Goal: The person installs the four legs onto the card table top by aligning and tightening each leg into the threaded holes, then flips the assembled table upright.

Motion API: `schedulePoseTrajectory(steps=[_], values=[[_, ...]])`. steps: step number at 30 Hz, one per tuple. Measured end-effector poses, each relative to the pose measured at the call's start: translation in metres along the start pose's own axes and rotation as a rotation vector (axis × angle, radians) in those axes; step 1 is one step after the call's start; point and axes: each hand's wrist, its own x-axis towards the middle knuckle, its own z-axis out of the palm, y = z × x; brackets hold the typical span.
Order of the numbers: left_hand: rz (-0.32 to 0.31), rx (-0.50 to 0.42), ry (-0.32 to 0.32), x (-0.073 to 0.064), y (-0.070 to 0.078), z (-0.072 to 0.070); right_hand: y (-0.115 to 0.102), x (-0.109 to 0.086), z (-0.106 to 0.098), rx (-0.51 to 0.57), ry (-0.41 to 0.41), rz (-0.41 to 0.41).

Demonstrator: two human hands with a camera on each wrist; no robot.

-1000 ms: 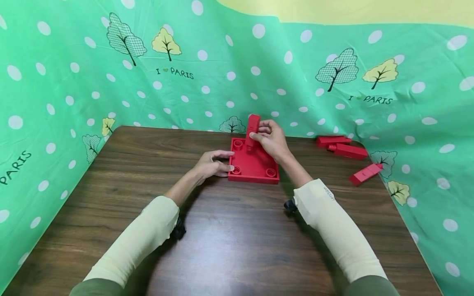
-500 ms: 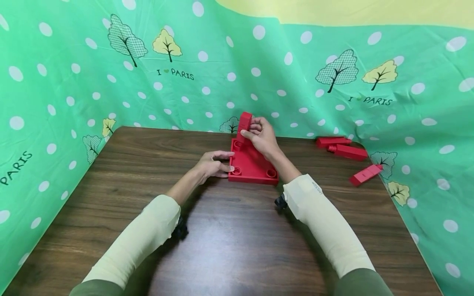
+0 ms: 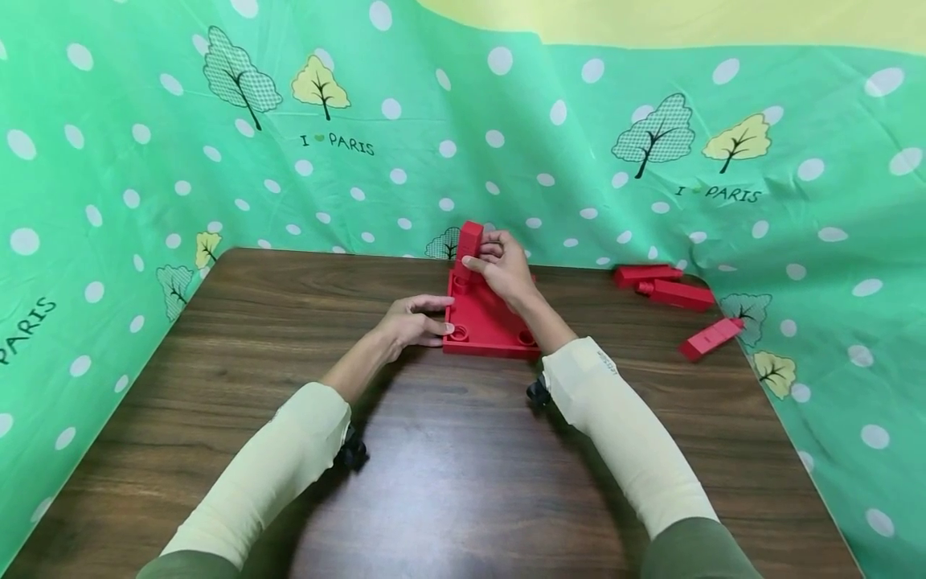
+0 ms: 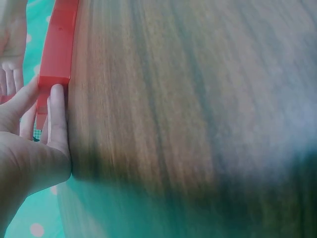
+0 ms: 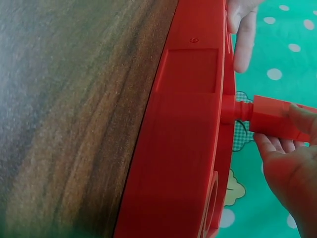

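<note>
A square red tabletop (image 3: pixel 492 322) with raised rims and round corner sockets lies near the table's far edge, its underside up. The left hand (image 3: pixel 407 326) holds its left edge, thumb over the near-left corner; in the left wrist view that hand (image 4: pixel 37 148) is at the tabletop's end. Between thumb and fingers, the right hand (image 3: pixel 504 269) grips a red square leg (image 3: pixel 469 240), nearly upright over the far-left socket. The right wrist view has the leg's narrow end (image 5: pixel 242 110) meeting the socket; how deep it sits cannot be told.
Several more red legs lie at the table's far right: one leg (image 3: pixel 644 275) at the back, another leg (image 3: pixel 680 294) beside it, and a third leg (image 3: pixel 711 338) nearer. A green dotted curtain (image 3: pixel 405 145) hangs behind the wooden table (image 3: pixel 427 474).
The right hand has carried the leg leftward and slightly down, from over the tabletop's middle to its far-left socket. The left hand has kept its place at the edge.
</note>
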Motion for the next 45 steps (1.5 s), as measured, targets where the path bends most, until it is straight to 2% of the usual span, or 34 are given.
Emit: schedulePoseTrajectory(steps=[6, 11, 23, 34, 45], values=[[-0.003, -0.002, 0.002, 0.001, 0.000, 0.000, 0.002, 0.002, 0.001, 0.003, 0.006, 0.025], [0.006, 0.010, 0.005, 0.002, -0.001, 0.000, 0.001, 0.004, 0.001, -0.037, 0.001, 0.032], [-0.012, 0.008, 0.028, -0.001, 0.001, 0.002, 0.001, 0.002, 0.001, -0.137, -0.108, -0.003], [-0.087, 0.001, 0.075, 0.001, 0.009, 0.007, 0.003, 0.003, 0.000, -0.199, -0.060, -0.018], [-0.091, -0.016, 0.065, 0.001, 0.009, 0.006, 0.002, 0.004, -0.008, -0.244, -0.095, -0.012]])
